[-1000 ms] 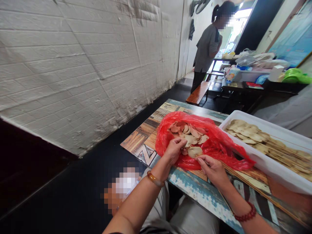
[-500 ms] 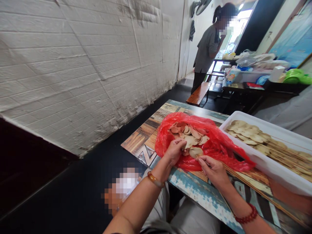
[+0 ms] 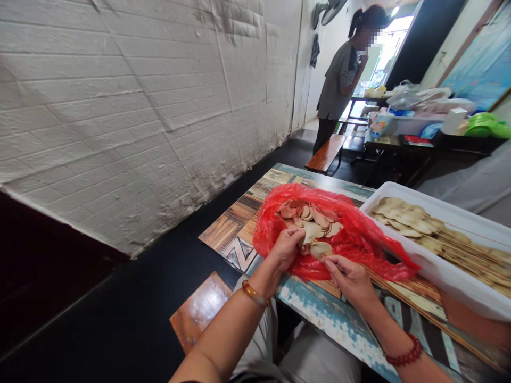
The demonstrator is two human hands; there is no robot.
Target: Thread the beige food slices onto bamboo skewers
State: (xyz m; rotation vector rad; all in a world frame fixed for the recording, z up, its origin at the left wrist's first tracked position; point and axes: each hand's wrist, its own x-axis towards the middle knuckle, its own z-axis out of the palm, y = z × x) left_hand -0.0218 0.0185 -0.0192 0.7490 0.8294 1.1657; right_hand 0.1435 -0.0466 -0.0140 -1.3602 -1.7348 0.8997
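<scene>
My left hand (image 3: 288, 246) is closed in a pinch over the near side of a red plastic bag (image 3: 363, 236), holding the edge of a thin pale slice (image 3: 302, 239). Between the thumb and fingers of my right hand (image 3: 348, 275) is a thin wooden skewer (image 3: 322, 256). A flat round slice (image 3: 320, 249) sits at its tip, close to my left fingertips. Inside the open bag lies a heap of loose beige and pinkish slices (image 3: 313, 230). Part of the skewer is hidden by my right hand.
A white plastic tray (image 3: 429, 271) with skewered slices (image 3: 415, 218) stands at the right on the patterned table (image 3: 235, 221). Long bare skewers (image 3: 423, 312) lie before it. A wooden stool (image 3: 199, 307) is at my left; beyond are a bench (image 3: 326, 153) and a standing person (image 3: 339, 80).
</scene>
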